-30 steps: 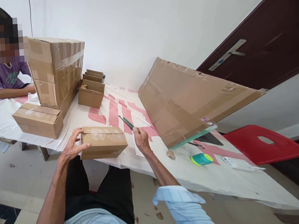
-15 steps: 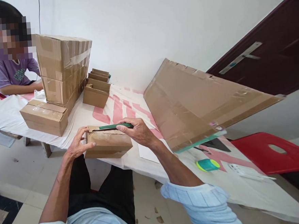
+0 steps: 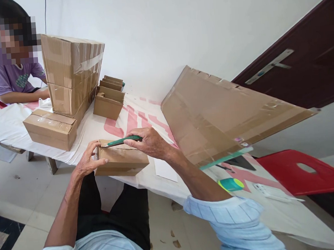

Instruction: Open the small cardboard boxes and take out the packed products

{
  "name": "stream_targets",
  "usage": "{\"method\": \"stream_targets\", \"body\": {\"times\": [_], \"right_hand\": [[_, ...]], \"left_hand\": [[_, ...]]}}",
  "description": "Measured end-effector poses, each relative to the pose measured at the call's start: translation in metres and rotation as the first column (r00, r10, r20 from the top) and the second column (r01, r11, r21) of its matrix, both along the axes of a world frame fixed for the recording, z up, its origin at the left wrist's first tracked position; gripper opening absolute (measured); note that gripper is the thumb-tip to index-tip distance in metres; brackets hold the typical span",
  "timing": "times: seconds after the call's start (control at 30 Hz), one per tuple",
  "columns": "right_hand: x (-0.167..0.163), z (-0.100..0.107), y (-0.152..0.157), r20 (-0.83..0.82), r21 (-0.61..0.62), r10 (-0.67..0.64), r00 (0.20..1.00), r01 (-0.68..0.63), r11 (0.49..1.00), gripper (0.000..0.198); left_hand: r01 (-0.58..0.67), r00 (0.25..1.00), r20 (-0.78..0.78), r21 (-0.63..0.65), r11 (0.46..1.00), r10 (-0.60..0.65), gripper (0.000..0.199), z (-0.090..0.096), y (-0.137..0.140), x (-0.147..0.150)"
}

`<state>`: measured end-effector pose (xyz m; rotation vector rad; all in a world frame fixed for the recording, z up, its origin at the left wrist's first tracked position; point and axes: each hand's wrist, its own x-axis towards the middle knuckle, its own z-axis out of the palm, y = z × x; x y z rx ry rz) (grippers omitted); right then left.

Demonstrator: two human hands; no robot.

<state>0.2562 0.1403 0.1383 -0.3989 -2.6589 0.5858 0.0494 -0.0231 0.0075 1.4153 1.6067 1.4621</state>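
A taped cardboard box [image 3: 123, 161] sits at the table's front edge, right before me. My left hand [image 3: 89, 159] grips its left end, with the fingers at the top corner and the thumb stretched along the near side. In my right hand [image 3: 148, 141] is a green box cutter [image 3: 119, 141], held above the box's top seam. It points left, its tip close to the top left corner by my left fingers. From this angle I cannot tell how deep the blade sits in the seam.
Another closed box [image 3: 51, 129] and a tall stack of taped boxes [image 3: 62, 73] stand to the left, with an open box [image 3: 108, 106] behind. A large cardboard panel [image 3: 212, 118] leans at right, near a teal tape roll [image 3: 230, 184] and a power strip [image 3: 274, 193]. A person [image 3: 12, 78] sits far left.
My right hand has shifted slightly left and up, and the box cutter now tilts more steeply with its tip near the left corner. My left hand keeps its hold on the box.
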Motion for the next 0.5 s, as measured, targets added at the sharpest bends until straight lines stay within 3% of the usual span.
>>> {"method": "stream_targets", "body": {"times": [0.3, 0.5], "right_hand": [[-0.015, 0.019, 0.002, 0.094, 0.24, 0.028, 0.995, -0.05, 0.969, 0.03], [-0.011, 0.017, 0.026, 0.146, 0.245, 0.012, 0.989, -0.048, 0.968, 0.028]], "left_hand": [[-0.008, 1.0, -0.015, 0.007, 1.0, 0.008, 0.057, -0.002, 0.004, -0.005], [0.004, 0.999, -0.037, 0.002, 1.0, -0.004, 0.057, -0.002, 0.008, -0.012]]}}
